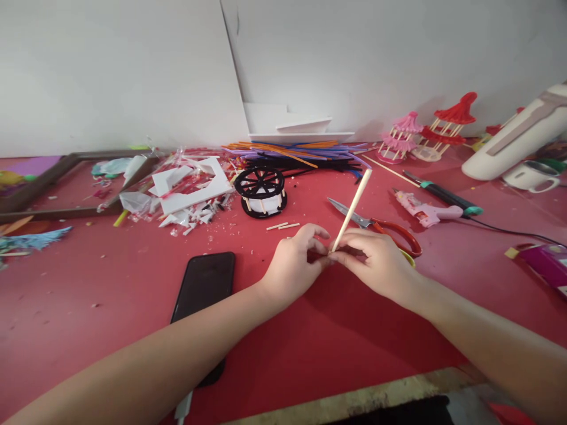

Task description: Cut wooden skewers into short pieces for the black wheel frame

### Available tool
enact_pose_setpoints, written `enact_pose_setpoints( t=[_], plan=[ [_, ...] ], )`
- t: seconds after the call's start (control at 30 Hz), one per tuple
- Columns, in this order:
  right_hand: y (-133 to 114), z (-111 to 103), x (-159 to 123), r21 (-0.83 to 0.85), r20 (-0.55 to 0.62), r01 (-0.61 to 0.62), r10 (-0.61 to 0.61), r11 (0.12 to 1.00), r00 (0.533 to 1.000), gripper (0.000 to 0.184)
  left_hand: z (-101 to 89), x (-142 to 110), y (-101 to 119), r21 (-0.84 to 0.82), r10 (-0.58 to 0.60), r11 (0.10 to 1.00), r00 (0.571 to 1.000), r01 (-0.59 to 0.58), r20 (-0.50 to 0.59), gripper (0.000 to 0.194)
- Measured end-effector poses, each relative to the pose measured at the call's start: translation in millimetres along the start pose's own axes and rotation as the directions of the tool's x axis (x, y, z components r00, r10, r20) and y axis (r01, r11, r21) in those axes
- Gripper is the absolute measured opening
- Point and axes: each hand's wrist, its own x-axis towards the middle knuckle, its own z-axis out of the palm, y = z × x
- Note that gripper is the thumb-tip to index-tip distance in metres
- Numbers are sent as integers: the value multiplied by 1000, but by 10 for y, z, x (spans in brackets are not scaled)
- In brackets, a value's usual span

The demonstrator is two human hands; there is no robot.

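Note:
Both my hands meet above the red table, fingertips together at the lower end of a pale wooden stick [353, 206]. My right hand [376, 257] pinches the stick, which tilts up and to the right. My left hand [296, 257] is closed at the same end; its fingertips hide what they grip there. Behind the hands stands a small round frame [260, 190] with a black spoked top, a black base ring and short pale posts. Two short stick pieces [283, 226] lie in front of it. Red-handled scissors [372, 224] rest just beyond my right hand.
A black phone [204, 277] lies partly under my left forearm. A pink glue gun [425, 208], a black-and-green tool [447, 198] and a white mug [531, 176] are at right. Pipe cleaners [301, 154], foam scraps [195, 184] and two small pagoda models [398, 139] sit along the back.

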Motion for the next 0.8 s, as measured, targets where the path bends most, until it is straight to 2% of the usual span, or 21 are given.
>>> enact_pose_setpoints(
  t=[0.1, 0.17, 0.23, 0.27, 0.33, 0.43, 0.57, 0.67, 0.8],
  plan=[
    [86, -180, -9, -105, -16, -34, 33, 994, 999, 14, 11, -5, -20, -35, 3, 999, 1000, -3, 7, 28],
    [205, -351, -40, -251, -25, -78, 74, 965, 997, 22, 17, -10, -33, -87, 8, 996, 1000, -6, 18, 28],
    [350, -508, -87, -456, -43, -77, 65, 886, 997, 23, 19, -10, -45, -127, 17, 992, 1000, -14, 25, 26],
    [421, -566, -111, -552, -14, -68, 72, 831, 997, 24, 19, -8, -50, -131, 23, 991, 1000, -20, 21, 25],
    [543, -628, -144, -655, 60, -91, 171, 750, 983, 24, 15, 0, -57, -104, 35, 994, 999, -33, 20, 22],
    [652, -613, -131, -683, 129, -139, 305, 717, 943, 15, 11, 14, -58, -43, 52, 998, 998, -50, 44, 10],
    [695, -596, -59, -690, 97, -194, 354, 698, 930, 15, 19, 25, -66, -111, 22, 994, 998, -15, 60, 4],
    [696, -677, -70, -682, 83, -208, 357, 701, 930, 22, 22, 33, -80, -136, 3, 991, 998, 5, 64, 4],
    [717, -830, -197, -565, 100, -137, 233, 813, 967, 25, 17, 46, -90, -111, 34, 993, 997, -27, 65, 2]
  ],
)
